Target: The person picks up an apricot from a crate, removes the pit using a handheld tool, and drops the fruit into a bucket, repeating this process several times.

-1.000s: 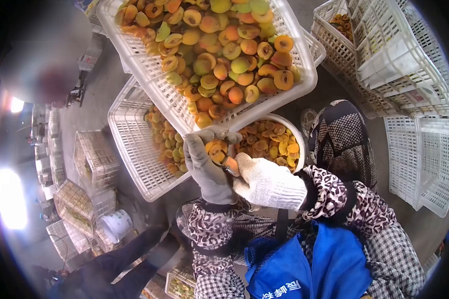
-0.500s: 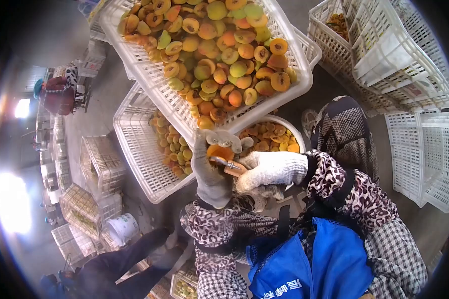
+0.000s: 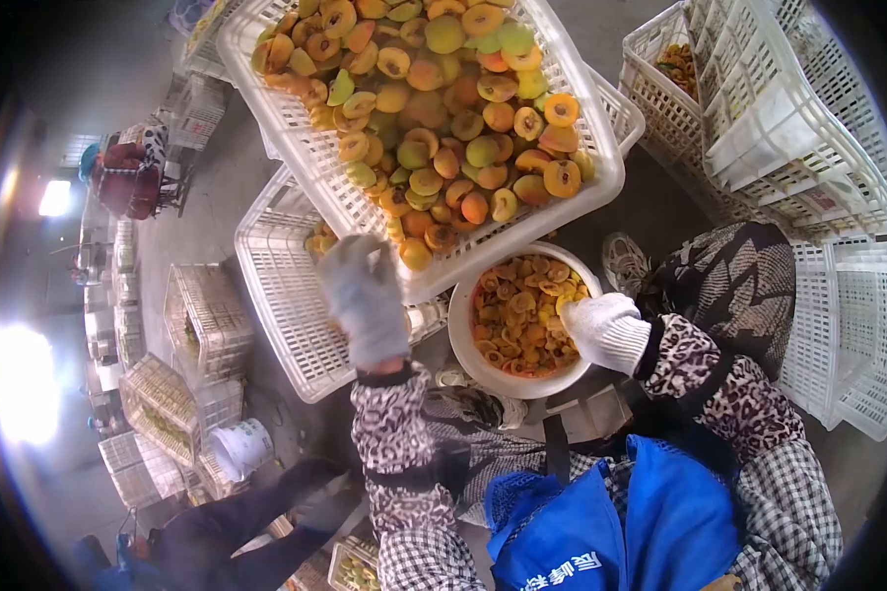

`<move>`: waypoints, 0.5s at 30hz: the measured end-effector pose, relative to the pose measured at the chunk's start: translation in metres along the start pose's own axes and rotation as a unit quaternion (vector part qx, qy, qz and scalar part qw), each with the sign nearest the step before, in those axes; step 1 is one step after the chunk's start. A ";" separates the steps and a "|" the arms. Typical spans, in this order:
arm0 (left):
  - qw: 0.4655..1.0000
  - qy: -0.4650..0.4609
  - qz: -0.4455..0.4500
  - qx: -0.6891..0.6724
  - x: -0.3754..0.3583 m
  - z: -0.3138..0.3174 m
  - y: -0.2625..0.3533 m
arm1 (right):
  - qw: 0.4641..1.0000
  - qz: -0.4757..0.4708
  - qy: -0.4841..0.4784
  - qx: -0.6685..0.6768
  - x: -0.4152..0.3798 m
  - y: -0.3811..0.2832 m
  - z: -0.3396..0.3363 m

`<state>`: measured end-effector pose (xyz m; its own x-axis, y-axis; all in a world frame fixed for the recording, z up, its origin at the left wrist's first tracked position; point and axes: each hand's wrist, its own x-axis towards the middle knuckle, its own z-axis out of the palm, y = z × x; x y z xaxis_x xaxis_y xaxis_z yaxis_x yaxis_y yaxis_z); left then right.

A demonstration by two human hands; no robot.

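Observation:
My left hand (image 3: 365,300), in a grey glove smeared by motion, is over the lower white crate (image 3: 288,340), beside the near corner of the upper crate (image 3: 419,288). Its fingers are too blurred to show a grip. Halved apricots (image 3: 443,148) heap up in the upper crate. My right hand (image 3: 606,330), in a white knitted glove, is at the right rim of a round white tub (image 3: 468,355). Its fingers are curled downward, and whatever they hold is hidden. Pitted apricot pieces (image 3: 522,320) lie in the tub.
White crates (image 3: 788,108) stack up at the right, with another crate (image 3: 833,315) below them. At left are more crates (image 3: 207,320) and a white bucket (image 3: 241,448). Another person's dark-clothed legs (image 3: 256,512) show at lower left; someone in red (image 3: 128,177) is farther back.
My hands have parted: the left went left and up from the apricot half, the right moved right to the tub's rim. The wooden-handled metal tool in my right hand has gone from sight.

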<state>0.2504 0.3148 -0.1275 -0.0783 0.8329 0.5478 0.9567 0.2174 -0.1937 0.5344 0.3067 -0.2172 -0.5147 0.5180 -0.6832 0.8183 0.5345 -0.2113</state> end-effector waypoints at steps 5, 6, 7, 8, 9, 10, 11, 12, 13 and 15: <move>0.932 -0.346 0.081 0.071 0.008 0.057 0.041 | 0.993 -0.012 0.068 0.092 -0.025 0.009 -0.017; 0.920 -0.381 0.068 0.065 0.014 0.055 0.042 | 0.998 0.016 0.033 0.060 -0.022 0.009 -0.013; 0.905 -0.417 0.055 0.060 0.017 0.053 0.044 | 0.965 -0.105 0.195 0.141 -0.037 0.018 -0.003; 0.905 -0.418 0.059 0.061 0.016 0.052 0.046 | 0.965 -0.102 0.195 0.145 -0.042 0.016 -0.008; 0.900 -0.432 0.033 0.052 0.016 0.052 0.047 | 0.953 -0.124 0.210 0.178 -0.044 0.014 -0.011; 0.894 -0.446 0.008 0.043 0.016 0.051 0.048 | 0.940 -0.144 0.225 0.211 -0.046 0.010 -0.016; 0.878 -0.473 -0.048 -0.057 0.026 0.031 0.051 | 0.941 -0.146 0.206 0.227 -0.051 0.010 -0.028; 0.877 -0.475 -0.045 -0.058 0.024 0.017 0.054 | 0.941 -0.143 0.206 0.229 -0.054 0.007 -0.037; 0.832 -0.398 -0.200 -0.330 0.018 0.003 0.055 | 0.926 -0.120 0.224 0.279 -0.057 0.003 -0.045; 0.701 -0.282 -0.335 -0.563 0.006 -0.022 0.054 | 0.896 -0.097 0.245 0.358 -0.060 -0.004 -0.059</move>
<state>0.3081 0.3203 -0.1174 -0.4104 0.8737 -0.2611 0.2436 0.3810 0.8919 0.5465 0.3126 -0.1342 -0.5715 0.7867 -0.2334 0.5652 0.1711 -0.8070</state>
